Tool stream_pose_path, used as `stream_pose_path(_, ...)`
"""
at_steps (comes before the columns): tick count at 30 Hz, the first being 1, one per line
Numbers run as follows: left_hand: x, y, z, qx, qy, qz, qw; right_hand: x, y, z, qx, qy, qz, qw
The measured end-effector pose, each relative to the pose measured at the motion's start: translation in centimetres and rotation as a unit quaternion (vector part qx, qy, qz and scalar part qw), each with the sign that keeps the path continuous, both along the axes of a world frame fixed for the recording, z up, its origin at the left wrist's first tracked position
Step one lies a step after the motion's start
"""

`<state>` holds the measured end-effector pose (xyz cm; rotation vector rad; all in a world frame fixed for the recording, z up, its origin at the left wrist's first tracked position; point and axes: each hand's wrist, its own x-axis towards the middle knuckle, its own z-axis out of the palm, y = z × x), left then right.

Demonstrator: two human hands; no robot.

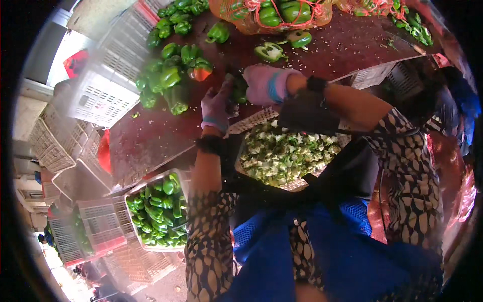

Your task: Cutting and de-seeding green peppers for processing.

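Head view: by near edge of table point(161, 135), left hand point(216, 106) grips green bell pepper point(239, 90); right hand point(269, 85) beside it, grip hidden, cannot tell.

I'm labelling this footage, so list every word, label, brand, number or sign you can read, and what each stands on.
No text is readable in this view.
Left hand and right hand: gloved, no lettering visible.
Orange mesh bag of green bell peppers: no legible label.
Red item, upper left: too blurred to tell whether it bears any marking.
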<state>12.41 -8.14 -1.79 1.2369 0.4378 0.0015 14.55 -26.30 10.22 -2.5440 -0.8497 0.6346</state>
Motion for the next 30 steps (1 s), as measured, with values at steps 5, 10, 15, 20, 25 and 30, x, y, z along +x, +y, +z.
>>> stream_pose_path(5, -0.6, -1.5, 0.2, 0.037, -0.025, 0.003, 0.999, 1.1, 1.2, -2.5, -0.002, 0.038, -0.004, 0.999)
stream_pose_path(10, -0.4, -0.9, -0.5, 0.095, -0.022, -0.006, 0.995, 3.4, 0.2, -5.2, 0.039, -0.039, -0.026, 0.998)
stream_pose_path(15, 1.3, -3.2, 0.9, 0.142, -0.067, -0.052, 0.986, 6.5, -4.3, -6.0, 0.032, -0.040, -0.085, 0.995)
stream_pose_path(20, 7.9, -5.9, -2.1, 0.317, -0.100, -0.029, 0.943, 8.7, -8.6, -7.0, 0.045, -0.121, -0.109, 0.986)
stream_pose_path(25, 8.3, -2.3, 2.5, 0.716, -0.142, 0.115, 0.674, 5.5, -13.7, -6.4, 0.285, -0.044, -0.243, 0.926)
stream_pose_path(30, 9.0, 7.5, 1.2, 0.730, -0.160, 0.032, 0.664, 2.9, -12.3, -4.9, 0.353, -0.003, -0.267, 0.897)
